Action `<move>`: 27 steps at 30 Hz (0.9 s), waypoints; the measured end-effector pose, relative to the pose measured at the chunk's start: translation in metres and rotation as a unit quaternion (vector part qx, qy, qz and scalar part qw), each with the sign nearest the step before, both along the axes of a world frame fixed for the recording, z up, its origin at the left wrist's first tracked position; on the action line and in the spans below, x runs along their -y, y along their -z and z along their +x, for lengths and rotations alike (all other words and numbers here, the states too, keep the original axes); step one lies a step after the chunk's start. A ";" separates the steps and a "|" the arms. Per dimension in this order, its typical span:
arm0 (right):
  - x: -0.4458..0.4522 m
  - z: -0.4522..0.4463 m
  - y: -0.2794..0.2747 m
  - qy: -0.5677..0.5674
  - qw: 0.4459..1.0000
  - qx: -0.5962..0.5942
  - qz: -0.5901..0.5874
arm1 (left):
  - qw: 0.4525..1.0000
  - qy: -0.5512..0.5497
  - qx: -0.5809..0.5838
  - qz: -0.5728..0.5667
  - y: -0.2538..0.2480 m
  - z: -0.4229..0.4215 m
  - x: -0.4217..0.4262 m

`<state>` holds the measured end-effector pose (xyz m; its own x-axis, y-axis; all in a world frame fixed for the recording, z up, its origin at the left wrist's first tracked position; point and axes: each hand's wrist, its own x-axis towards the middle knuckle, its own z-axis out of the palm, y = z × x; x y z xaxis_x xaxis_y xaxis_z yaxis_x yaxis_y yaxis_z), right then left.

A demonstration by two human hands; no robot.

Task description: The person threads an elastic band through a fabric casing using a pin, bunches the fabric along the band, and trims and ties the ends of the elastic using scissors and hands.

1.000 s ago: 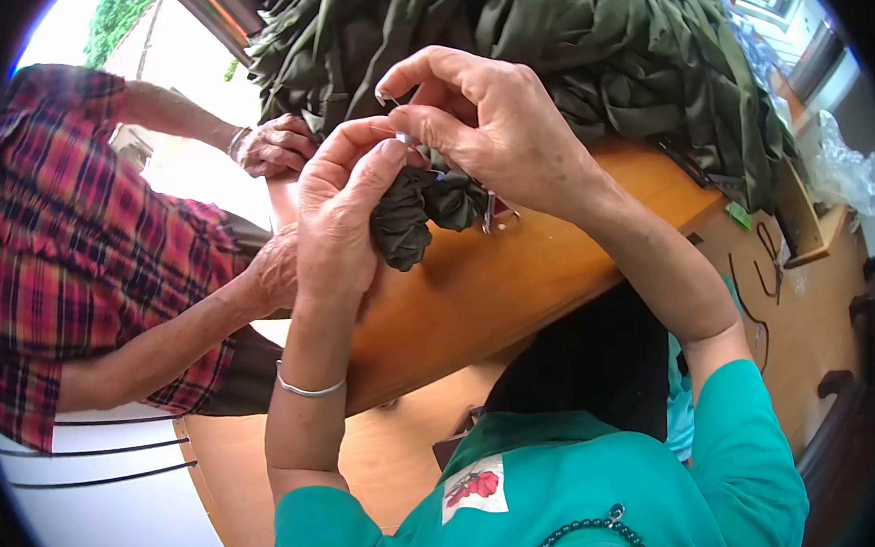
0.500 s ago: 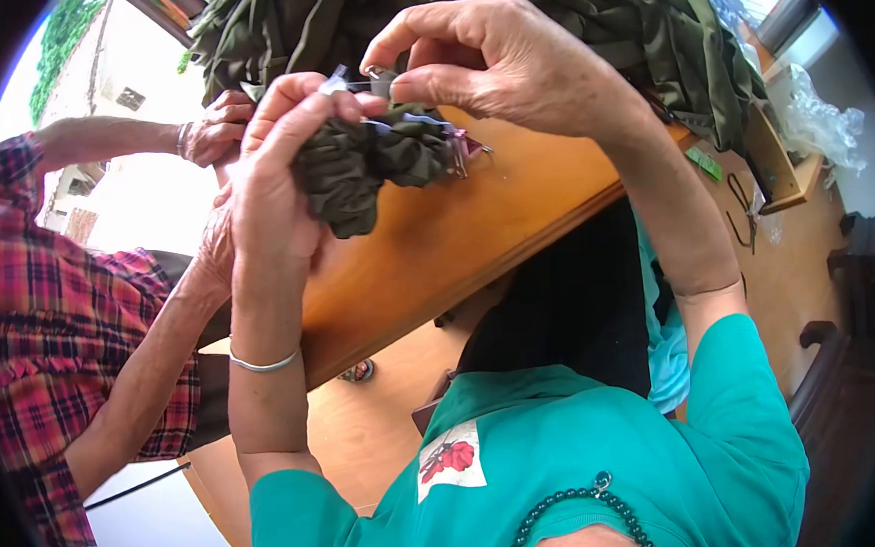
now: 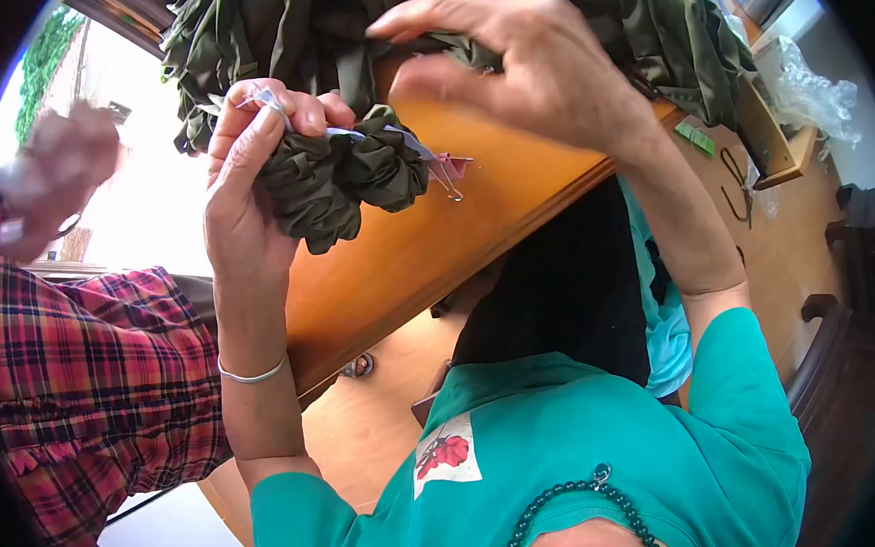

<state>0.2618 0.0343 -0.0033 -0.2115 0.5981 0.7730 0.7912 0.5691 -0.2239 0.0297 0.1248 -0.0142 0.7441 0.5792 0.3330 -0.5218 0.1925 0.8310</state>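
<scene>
My left hand (image 3: 244, 190) is closed, thumb against fingers, on a bunch of gathered dark green cloth (image 3: 318, 196). A thin whitish-blue strip (image 3: 345, 134) runs from my fingertips along the top of the gathers. At the cloth's right end hangs a pink binder clip (image 3: 445, 167) with wire handles. My right hand (image 3: 535, 72), smeared by motion, hovers above and to the right of the cloth. Its thumb and fingers are spread, and nothing shows between them.
More dark green cloth (image 3: 632, 11) is heaped along the far side of the wooden table (image 3: 405, 240). Scissors (image 3: 738, 185), a green packet (image 3: 696, 137) and clear plastic (image 3: 809, 85) lie to the right. A co-worker in a plaid shirt (image 3: 102, 364) sits at left, one hand (image 3: 65, 161) blurred.
My right hand has parted from the left, its pinch on a small shiny piece now opened. My left hand has shifted slightly left with the cloth. The co-worker's hands have pulled back leftward.
</scene>
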 end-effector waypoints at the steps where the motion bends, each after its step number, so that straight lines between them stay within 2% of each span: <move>1: 0.004 -0.015 0.002 -0.038 0.997 -0.052 -0.052 | 1.000 -0.009 -0.003 -0.002 -0.005 0.001 0.005; 2: 0.009 -0.030 0.005 -0.076 0.986 -0.104 -0.104 | 1.000 -0.006 -0.004 0.017 -0.007 0.002 0.006; 4: 0.006 -0.040 0.019 -0.124 0.980 -0.117 -0.105 | 0.999 -0.002 -0.007 0.054 -0.005 0.005 0.007; 5: 0.006 -0.039 0.022 -0.112 0.975 -0.130 -0.140 | 0.995 -0.030 -0.050 0.078 -0.001 -0.001 0.003; 9: 0.023 -0.012 0.010 -0.068 0.979 -0.096 -0.168 | 0.996 0.067 -0.040 0.034 -0.014 0.009 0.011; 11: 0.012 -0.006 0.009 -0.049 0.987 -0.097 -0.118 | 0.997 0.048 -0.049 0.039 -0.017 0.012 0.017; 14: 0.028 -0.008 -0.002 -0.046 0.990 -0.062 -0.120 | 0.997 0.016 -0.071 0.022 -0.014 0.013 0.025; 18: 0.030 -0.021 0.000 -0.064 0.995 -0.049 -0.053 | 0.985 -0.040 -0.166 0.003 -0.010 0.015 0.026; 19: 0.040 -0.035 -0.004 -0.065 0.997 -0.030 -0.042 | 0.983 -0.055 -0.172 0.008 -0.016 -0.006 0.040; 20: 0.049 -0.049 -0.008 -0.066 0.997 -0.011 -0.031 | 0.981 -0.062 -0.172 0.062 -0.026 -0.029 0.059; 21: 0.070 -0.074 -0.014 -0.045 0.994 -0.023 -0.098 | 0.972 -0.081 -0.218 0.004 -0.032 -0.053 0.084; 22: 0.086 -0.097 -0.021 -0.038 0.995 -0.010 -0.094 | 0.987 0.001 -0.161 0.017 -0.027 -0.077 0.093; 23: 0.099 -0.116 -0.022 -0.059 0.994 -0.006 -0.087 | 0.987 0.026 -0.158 0.008 -0.031 -0.097 0.109; 24: 0.114 -0.137 -0.024 -0.056 0.996 -0.001 -0.070 | 0.986 0.041 -0.155 -0.044 -0.032 -0.118 0.126; 26: 0.131 -0.162 -0.021 -0.033 0.990 -0.011 -0.134 | 0.977 0.046 -0.194 -0.069 -0.026 -0.146 0.138; 27: 0.132 -0.165 -0.024 -0.033 0.994 0.001 -0.107 | 0.981 0.056 -0.181 -0.047 -0.023 -0.148 0.138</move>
